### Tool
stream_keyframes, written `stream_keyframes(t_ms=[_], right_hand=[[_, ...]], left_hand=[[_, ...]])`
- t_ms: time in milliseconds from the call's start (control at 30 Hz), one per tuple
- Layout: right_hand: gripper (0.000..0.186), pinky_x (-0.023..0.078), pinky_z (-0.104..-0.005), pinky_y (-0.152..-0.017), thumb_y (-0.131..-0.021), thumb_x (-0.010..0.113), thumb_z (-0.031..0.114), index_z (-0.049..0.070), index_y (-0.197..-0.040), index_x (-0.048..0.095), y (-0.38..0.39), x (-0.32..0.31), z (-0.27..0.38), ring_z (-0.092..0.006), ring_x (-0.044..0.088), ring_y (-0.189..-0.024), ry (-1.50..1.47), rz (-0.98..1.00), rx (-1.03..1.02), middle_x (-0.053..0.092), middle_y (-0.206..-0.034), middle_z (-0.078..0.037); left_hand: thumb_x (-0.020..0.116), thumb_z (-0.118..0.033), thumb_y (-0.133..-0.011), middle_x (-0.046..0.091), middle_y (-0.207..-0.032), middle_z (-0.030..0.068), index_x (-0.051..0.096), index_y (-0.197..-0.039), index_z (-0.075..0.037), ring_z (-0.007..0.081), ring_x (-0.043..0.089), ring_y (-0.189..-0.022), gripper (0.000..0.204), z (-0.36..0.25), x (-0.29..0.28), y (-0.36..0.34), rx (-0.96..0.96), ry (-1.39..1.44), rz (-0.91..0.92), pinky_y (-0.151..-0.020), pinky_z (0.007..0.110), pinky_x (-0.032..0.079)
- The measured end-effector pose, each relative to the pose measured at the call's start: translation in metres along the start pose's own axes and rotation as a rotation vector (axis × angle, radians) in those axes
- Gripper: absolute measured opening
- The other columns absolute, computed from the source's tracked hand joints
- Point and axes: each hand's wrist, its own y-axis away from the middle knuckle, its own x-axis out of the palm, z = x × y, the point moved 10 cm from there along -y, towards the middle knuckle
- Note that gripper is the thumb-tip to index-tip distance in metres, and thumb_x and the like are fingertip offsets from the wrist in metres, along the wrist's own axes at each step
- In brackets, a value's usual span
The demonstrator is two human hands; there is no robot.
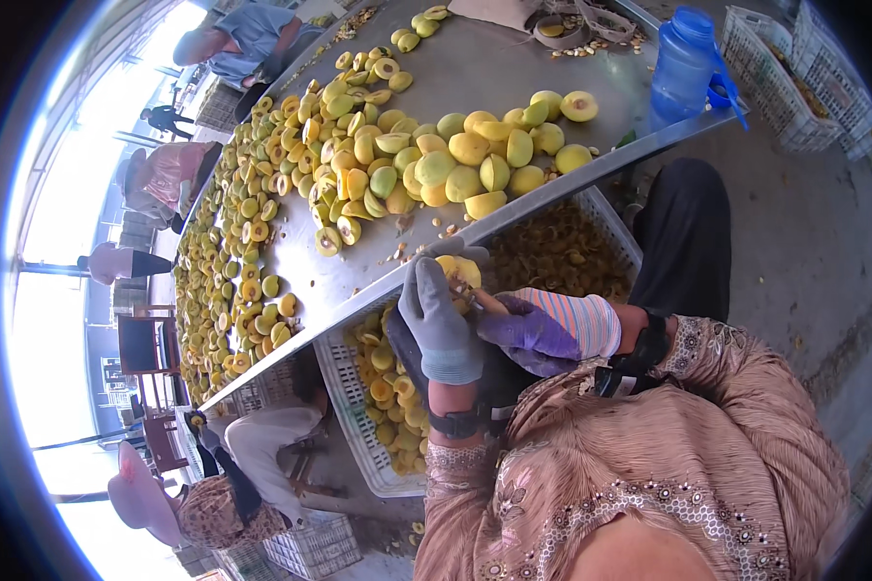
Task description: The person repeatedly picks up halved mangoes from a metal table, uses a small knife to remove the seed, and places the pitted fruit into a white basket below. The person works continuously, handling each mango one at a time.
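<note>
My left hand [442, 315], in a grey glove, is closed around a yellow peach half [463, 272] just off the table's near edge. My right hand [545, 332] wears a purple glove with a striped cuff. It grips a tool by its wooden handle [491, 303], which points at the cut side of the fruit; the tool's working end is hidden there. Below my hands a white crate [386, 487] holds yellow peach halves. Under the table edge, another crate [618, 229] is filled with brown pits or scraps.
Many yellow-green peaches, some halved, are heaped on the metal table [295, 257]. A blue plastic jug [683, 68] stands at its right corner, near a cloth bag [499, 10]. Stacked crates [770, 82] stand at far right. Several people work along the left side, one in a pink hat [143, 496].
</note>
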Motion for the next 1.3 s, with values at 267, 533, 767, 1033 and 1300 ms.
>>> stream_keyframes(t_ms=[267,533,767,1033,1300], right_hand=[[0.035,0.024,-0.0227,-0.031,-0.097,0.057,0.039,0.012,-0.075,0.049,0.012,0.009,-0.037,-0.0065,0.034,-0.036,-0.444,0.117,0.295,0.041,-0.054,0.003],[0.036,0.025,-0.018,-0.03,-0.099,0.053,0.043,0.012,-0.082,0.045,0.014,0.042,-0.036,-0.0028,0.03,-0.035,-0.842,0.476,0.22,0.038,-0.053,0.004],[0.03,0.025,-0.0212,-0.032,-0.102,0.047,0.038,0.019,-0.08,0.05,0.011,-0.019,-0.087,-0.006,0.032,-0.036,-0.673,0.101,0.298,0.039,-0.053,0.006],[0.024,0.022,-0.0239,-0.035,-0.093,0.057,0.034,0.018,-0.076,0.049,0.002,-0.077,-0.142,-0.0061,0.033,-0.038,-0.361,-0.209,0.385,0.04,-0.054,0.005],[0.033,0.03,-0.0267,-0.034,-0.094,0.058,0.04,0.015,-0.073,0.05,0.012,-0.099,-0.152,-0.0114,0.042,-0.04,-0.28,-0.305,0.425,0.045,-0.054,0.002]], left_hand=[[0.045,-0.048,-0.099,0.069,-0.091,0.0165,0.062,-0.106,0.004,0.0204,0.065,-0.084,0.055,0.012,0.016,0.003,-0.246,0.149,0.229,-0.078,0.03,0.052],[0.043,-0.055,-0.098,0.066,-0.09,0.0153,0.06,-0.106,0.001,0.0195,0.063,-0.08,0.06,0.031,0.043,0.008,-0.264,0.869,0.249,-0.072,0.027,0.052],[0.04,-0.049,-0.101,0.066,-0.095,0.0098,0.058,-0.108,-0.003,0.0174,0.062,-0.077,0.05,0.078,-0.056,-0.001,-0.189,0.615,-0.215,-0.07,0.027,0.052],[0.077,-0.047,-0.074,0.033,-0.151,0.0219,0.043,-0.143,-0.019,0.0392,0.045,-0.13,0.082,0.017,-0.185,-0.006,-0.173,-1.621,-0.443,-0.1,0.045,0.045],[0.07,-0.023,-0.08,0.039,-0.147,0.0079,0.036,-0.147,-0.026,0.035,0.054,-0.111,0.075,0.057,0.034,-0.142,0.56,-1.825,0.342,-0.083,0.046,0.05]])
